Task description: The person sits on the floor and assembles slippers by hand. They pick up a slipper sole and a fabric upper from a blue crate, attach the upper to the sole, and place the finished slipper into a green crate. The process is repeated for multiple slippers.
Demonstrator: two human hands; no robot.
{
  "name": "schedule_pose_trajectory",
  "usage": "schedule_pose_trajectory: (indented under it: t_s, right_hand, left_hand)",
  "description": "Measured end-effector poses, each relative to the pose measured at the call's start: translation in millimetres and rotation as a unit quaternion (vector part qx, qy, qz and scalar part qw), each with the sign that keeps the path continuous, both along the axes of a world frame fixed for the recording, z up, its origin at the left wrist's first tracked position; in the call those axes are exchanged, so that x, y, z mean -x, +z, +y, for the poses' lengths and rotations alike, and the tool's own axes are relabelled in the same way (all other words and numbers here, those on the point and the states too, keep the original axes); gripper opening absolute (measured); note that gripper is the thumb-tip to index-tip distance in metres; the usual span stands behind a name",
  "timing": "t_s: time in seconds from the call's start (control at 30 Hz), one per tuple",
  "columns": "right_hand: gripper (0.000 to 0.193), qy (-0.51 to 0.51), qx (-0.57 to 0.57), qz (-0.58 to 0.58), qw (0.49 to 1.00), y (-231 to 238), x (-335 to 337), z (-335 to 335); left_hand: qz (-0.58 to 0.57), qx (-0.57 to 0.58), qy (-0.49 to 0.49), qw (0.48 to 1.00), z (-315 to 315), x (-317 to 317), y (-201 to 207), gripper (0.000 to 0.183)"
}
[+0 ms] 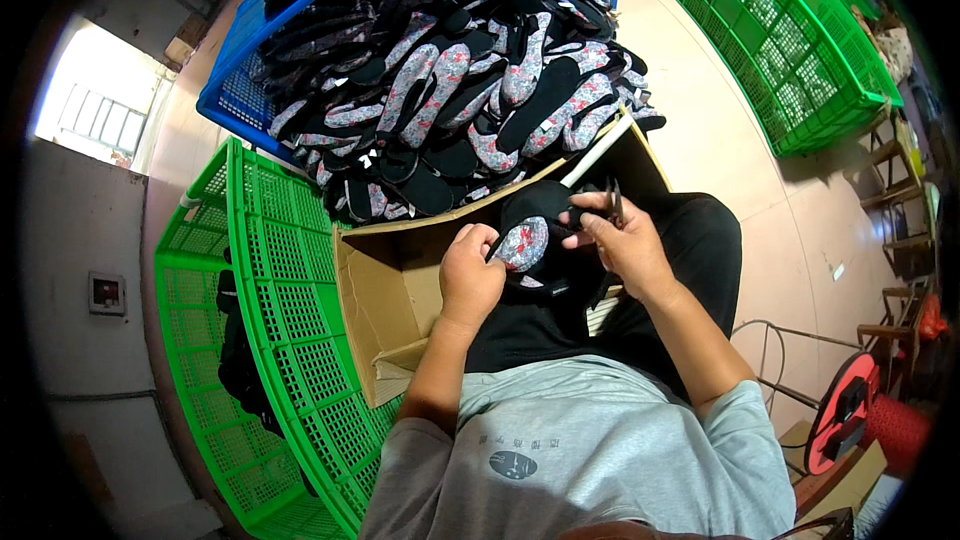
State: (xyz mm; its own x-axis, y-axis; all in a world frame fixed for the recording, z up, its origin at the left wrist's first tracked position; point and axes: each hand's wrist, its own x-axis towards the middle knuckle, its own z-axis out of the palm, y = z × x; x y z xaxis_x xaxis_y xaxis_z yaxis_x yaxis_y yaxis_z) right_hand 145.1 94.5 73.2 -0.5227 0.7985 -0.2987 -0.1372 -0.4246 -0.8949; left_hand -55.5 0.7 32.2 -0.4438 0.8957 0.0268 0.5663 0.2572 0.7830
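Note:
A black fabric slipper (524,243) with a grey-and-red floral inside is held above my lap. My left hand (472,275) is closed on its left edge, thumb on top. On the far right side, my right hand (628,245) has its fingers bent close to the black fabric. A small dark pair of scissors (614,202) sticks up from that hand; its blades are partly hidden by the fingers. Beneath the slipper lies an open cardboard box (372,275), partly covered by my hands and legs.
Ahead, many similar slippers (440,80) are heaped out of a blue crate (232,80). Green mesh crates (300,340) stand close on my left, holding black items. Another green crate (790,60) is at far right. A red spool (900,435) sits at lower right.

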Motion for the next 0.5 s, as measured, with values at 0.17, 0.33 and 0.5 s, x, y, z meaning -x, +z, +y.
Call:
schedule_pose_trajectory:
  t_s: [0.17, 0.33, 0.5]
  right_hand:
    - [0.047, 0.069, -0.259, -0.188, 0.945, -55.9, -10.8, 11.7]
    - [0.035, 0.113, -0.223, -0.228, 0.941, -77.0, -5.6, -5.8]
    - [0.02, 0.076, -0.201, -0.211, 0.954, -84.3, -3.8, -2.6]
  left_hand:
    - [0.034, 0.012, -0.026, 0.999, -1.5, -1.5, 17.8, 0.021]
    - [0.165, -0.074, -0.093, 0.979, -3.6, -0.1, 24.5, 0.025]
    - [0.23, -0.108, -0.133, 0.958, -8.7, -11.0, 15.6, 0.042]
